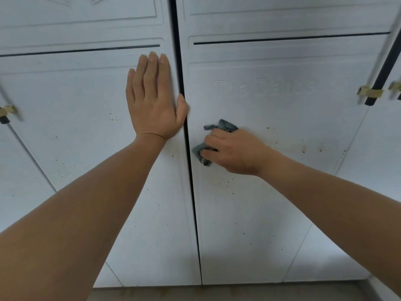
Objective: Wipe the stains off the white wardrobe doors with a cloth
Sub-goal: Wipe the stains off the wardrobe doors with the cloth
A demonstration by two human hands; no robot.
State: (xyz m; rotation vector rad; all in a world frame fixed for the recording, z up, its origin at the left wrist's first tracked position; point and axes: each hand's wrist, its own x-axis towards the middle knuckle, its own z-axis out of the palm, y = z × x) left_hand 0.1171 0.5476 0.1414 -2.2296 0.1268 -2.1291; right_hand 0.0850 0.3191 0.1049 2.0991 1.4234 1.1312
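Two white wardrobe doors fill the view, split by a dark vertical gap. My left hand (pixel 153 101) presses flat on the left door (pixel 82 131), fingers straight and pointing up, thumb at the gap. My right hand (pixel 235 152) grips a crumpled grey cloth (pixel 226 125) and holds it against the right door (pixel 282 203) near its left edge. Brownish stain specks (pixel 223 184) dot the right door below the cloth, and more stain marks (pixel 303 148) lie to the right of my hand. The left door carries small specks (pixel 112 117) too.
Brass handles sit at the far left (pixel 7 110) and the far right (pixel 370 92) on neighbouring doors. A dark strip (pixel 379 70) runs beside the right handle. The floor (pixel 217 293) shows below the doors' bottom edge.
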